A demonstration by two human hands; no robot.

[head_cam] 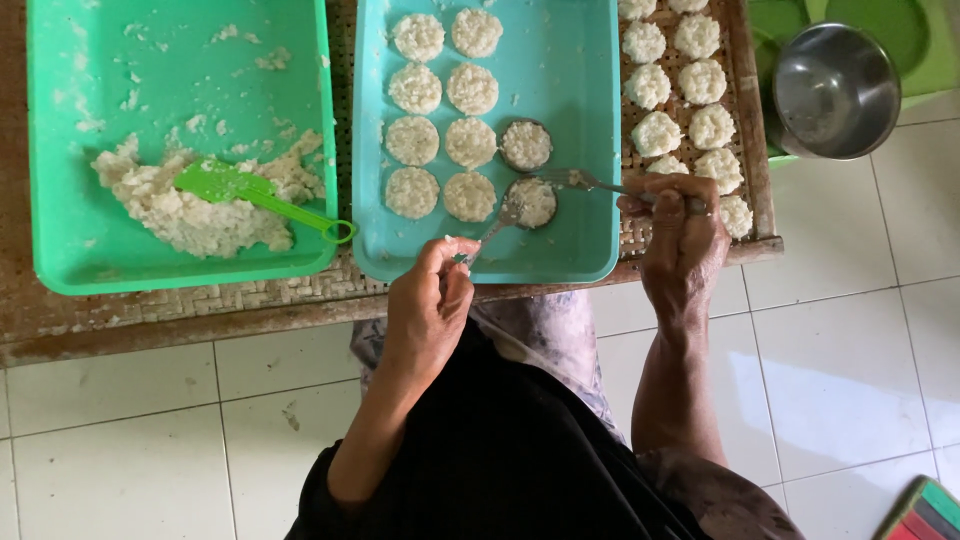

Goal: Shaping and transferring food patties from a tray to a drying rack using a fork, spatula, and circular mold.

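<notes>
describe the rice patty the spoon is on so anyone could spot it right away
Start at the turquoise tray in the middle, between the green tray and the woven mat. Its third column holds only two rice patties; take the lower one, nearest the person. Unlike the bare patties beside it, it sits in a dark ring mould, with the left hand's spoon touching it.

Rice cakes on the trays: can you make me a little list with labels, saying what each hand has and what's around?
left hand: holds a spoon over a filled ring mould
right hand: holds a fork
blue tray: round rice cakes in rows
green tray: loose rice pile, green paddle
woven mat: more rice cakes
metal bowl: far right
</notes>
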